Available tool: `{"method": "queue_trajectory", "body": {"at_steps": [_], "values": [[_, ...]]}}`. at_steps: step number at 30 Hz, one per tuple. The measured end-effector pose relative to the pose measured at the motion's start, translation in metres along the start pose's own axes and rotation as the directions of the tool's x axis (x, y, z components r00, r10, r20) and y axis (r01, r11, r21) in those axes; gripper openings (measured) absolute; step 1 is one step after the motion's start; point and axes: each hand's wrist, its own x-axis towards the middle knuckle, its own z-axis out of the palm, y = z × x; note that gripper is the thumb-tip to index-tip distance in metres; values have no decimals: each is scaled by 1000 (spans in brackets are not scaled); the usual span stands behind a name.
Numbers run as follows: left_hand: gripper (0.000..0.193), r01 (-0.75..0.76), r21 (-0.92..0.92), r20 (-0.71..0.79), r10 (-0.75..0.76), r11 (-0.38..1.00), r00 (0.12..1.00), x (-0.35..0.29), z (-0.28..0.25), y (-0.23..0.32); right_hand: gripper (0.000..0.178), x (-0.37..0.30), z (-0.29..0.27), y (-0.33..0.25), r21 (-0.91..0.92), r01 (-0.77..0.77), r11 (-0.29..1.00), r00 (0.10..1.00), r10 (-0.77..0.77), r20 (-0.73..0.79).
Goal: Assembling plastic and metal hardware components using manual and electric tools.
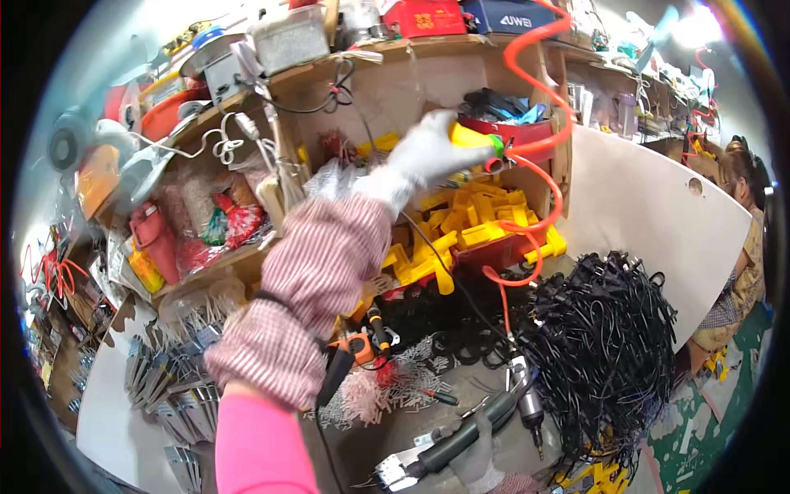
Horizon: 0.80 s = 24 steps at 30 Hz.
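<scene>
My left hand (420, 156), in a pale grey glove and checked sleeve, is stretched out toward the back shelf. Its fingers close round a yellow plastic piece (471, 137) with a green end. Just below it, yellow plastic parts (473, 216) fill a red box. Near the lower edge, my right hand (476, 457), gloved too, is wrapped round a dark-handled tool (465, 435) with a flat metal head pointing left; its exact kind is unclear. Beside that tool, a silver power screwdriver (527, 395) hangs or rests, nose down, below the orange coiled hose (539, 152).
A big heap of black cords (605, 354) lies on the right. Metal plates with white leads (177, 370) are at left. Small pale tubes (383, 395) and a yellow-black screwdriver (378, 328) lie mid-bench. Beyond the white panel (650, 198) sits another person (736, 239).
</scene>
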Motion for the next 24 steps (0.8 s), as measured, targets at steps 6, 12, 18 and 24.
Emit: {"method": "queue_trajectory", "body": {"at_steps": [6,12,18,24], "values": [[90,81,525,-60,-58,848,997,101,76,-107,33,-12,29,1,227,-181,957,965,217,-147],[39,-226,534,-140,349,815,926,64,55,-120,25,-23,37,-7,212,-243,947,955,272,-122],[2,-639,239,100,636,731,765,-151,23,-65,28,-16,15,-12,229,-437,870,897,439,46],[34,317,-658,-157,-535,683,830,-176,112,-181,31,-5,1,0,175,-435,883,900,427,83]]}}
